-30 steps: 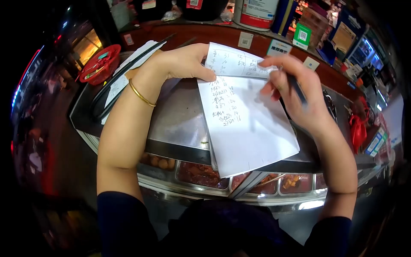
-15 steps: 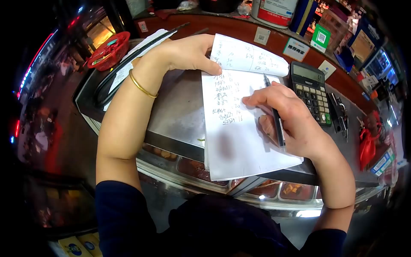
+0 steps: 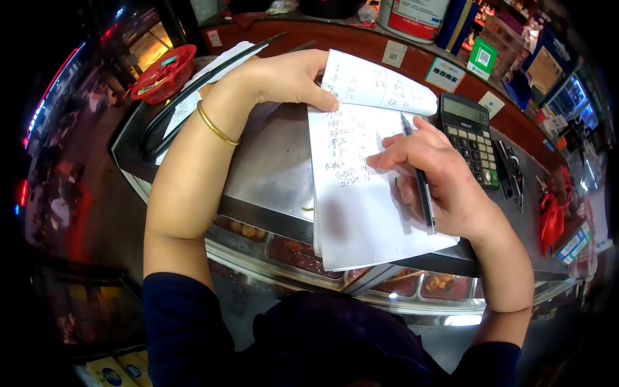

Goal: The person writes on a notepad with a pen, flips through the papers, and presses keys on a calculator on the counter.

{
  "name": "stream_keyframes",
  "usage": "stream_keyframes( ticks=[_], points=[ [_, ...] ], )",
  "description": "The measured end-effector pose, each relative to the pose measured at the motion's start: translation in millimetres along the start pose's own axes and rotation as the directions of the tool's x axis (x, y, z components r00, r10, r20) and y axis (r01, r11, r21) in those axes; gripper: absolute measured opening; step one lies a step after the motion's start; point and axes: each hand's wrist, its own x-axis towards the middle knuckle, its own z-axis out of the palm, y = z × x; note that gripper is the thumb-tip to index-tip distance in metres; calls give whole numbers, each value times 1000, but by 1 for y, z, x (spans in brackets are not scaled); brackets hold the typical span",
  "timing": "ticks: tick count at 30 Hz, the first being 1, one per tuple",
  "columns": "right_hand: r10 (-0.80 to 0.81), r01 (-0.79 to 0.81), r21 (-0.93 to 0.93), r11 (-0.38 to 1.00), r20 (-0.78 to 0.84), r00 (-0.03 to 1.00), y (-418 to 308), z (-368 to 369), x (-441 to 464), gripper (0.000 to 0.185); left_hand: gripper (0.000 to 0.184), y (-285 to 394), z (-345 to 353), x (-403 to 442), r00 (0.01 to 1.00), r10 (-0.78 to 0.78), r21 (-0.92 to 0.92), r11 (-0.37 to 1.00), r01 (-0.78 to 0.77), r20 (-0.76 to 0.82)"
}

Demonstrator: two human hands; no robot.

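A white notepad (image 3: 361,222) lies on the metal counter, its upper page folded back and handwritten lines with numbers running down the sheet. My left hand (image 3: 296,80) grips its upper left edge, thumb on the paper and the other fingers hidden behind the folded page. Over the right half of the sheet is my right hand (image 3: 429,168), holding a dark pen (image 3: 422,187) whose tip points away from me. One fingertip of that hand is at the column of numbers; I cannot tell whether it touches.
A black calculator (image 3: 467,138) stands right of the notepad, with a red cloth item (image 3: 551,222) farther right. At the back left is a red basket (image 3: 164,74). Trays of food (image 3: 445,287) show through the glass below the counter's front edge. A green QR-code sign (image 3: 482,57) stands behind.
The notepad has shifted slightly to the right, with my left hand still on it. My right hand has moved a little, and the pen's lower end has swung slightly right and down.
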Motion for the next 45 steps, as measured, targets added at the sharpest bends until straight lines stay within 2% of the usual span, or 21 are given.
stream_keyframes(
  ticks=[16, 19, 28, 31, 40, 41, 45],
  points=[
    [1, -2, 37, 999, 22, 1000, -2, -4, -1, 25, 62, 2, 0, -2, 1000, -4, 11, 1000, 4, -25],
    [42, -44, 38, 998, 59, 997, -3, -5, -1, 29, 63, 2, 0, -2, 1000, 15, 2, 1000, -15, -20],
    [-26, 26, 40, 999, 0, 1000, -5, -6, -3, 25, 61, 4, 0, -2, 1000, 1, -30, 1000, -1, 18],
    [-4, 1, 35, 999, 73, 997, -4, -9, -5, 30, 62, 1, 1, -1, 999, 36, -70, 997, -36, 10],
    [18, -22, 65, 998, 58, 998, -7, -8, -5, 31, 61, 8, 2, -5, 999, -25, 13, 1000, 25, -23],
    [16, -20, 70, 997, 58, 998, -7, -8, -5, 31, 61, 3, 1, -2, 1000, 16, -7, 1000, -16, -10],
    [13, -17, 80, 997, 58, 998, -9, -9, -5, 27, 65, 0, 3, 2, 988, 99, 45, 995, -94, -117]
  ],
)
